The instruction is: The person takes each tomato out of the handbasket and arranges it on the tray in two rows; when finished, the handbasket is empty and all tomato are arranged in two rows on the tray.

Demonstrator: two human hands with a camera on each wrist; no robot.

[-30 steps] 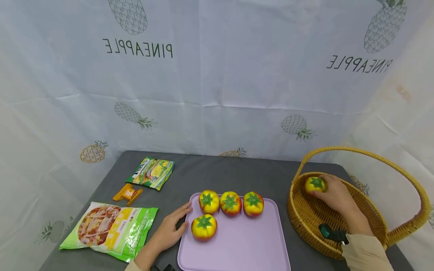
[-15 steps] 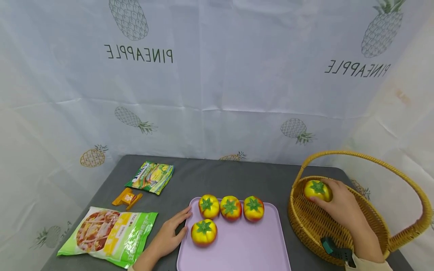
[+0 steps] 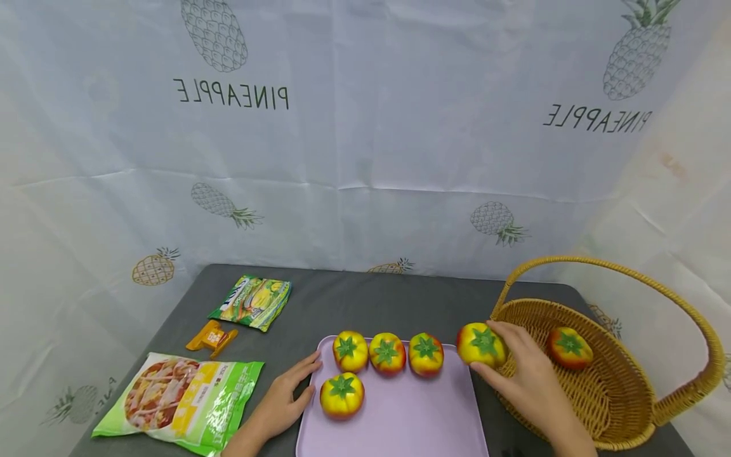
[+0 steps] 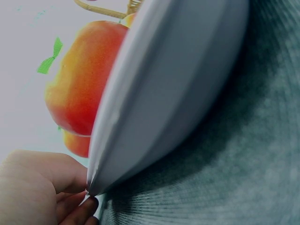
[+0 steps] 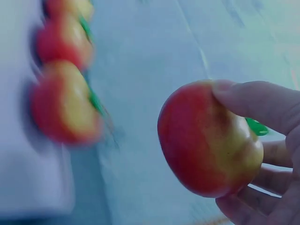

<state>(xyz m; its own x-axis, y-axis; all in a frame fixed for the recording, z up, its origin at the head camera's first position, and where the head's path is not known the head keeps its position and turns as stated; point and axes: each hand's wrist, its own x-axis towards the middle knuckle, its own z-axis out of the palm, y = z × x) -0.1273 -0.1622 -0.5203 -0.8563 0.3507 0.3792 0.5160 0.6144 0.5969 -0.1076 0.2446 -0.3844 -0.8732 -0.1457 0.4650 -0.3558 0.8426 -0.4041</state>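
Note:
My right hand [image 3: 528, 374] holds a red-and-yellow persimmon [image 3: 481, 344] with a green star-shaped calyx, between the lilac tray [image 3: 422, 419] and the wicker basket [image 3: 605, 406]. In the right wrist view, thumb and fingers grip this persimmon [image 5: 206, 140] from its calyx side. My left hand [image 3: 283, 397] rests at the tray's left edge, its thumb touching the rim [image 4: 96, 164] in the left wrist view. Several similar persimmons sit on the tray: a back row with a middle persimmon [image 3: 387, 354], and one persimmon [image 3: 342, 396] in front. Another persimmon [image 3: 570, 348] lies in the basket.
Left of the tray lie a large green food bag [image 3: 179, 400], a small orange packet [image 3: 212, 338] and a green-and-yellow packet [image 3: 253, 301]. The basket's tall handle [image 3: 605, 261] arches over its opening. A pineapple-print cloth [image 3: 365, 139] hangs behind the grey table [image 3: 342, 295].
My right hand has lifted the persimmon out of the basket and moved left toward the tray, uncovering another persimmon inside the basket. The left hand stays at the tray edge.

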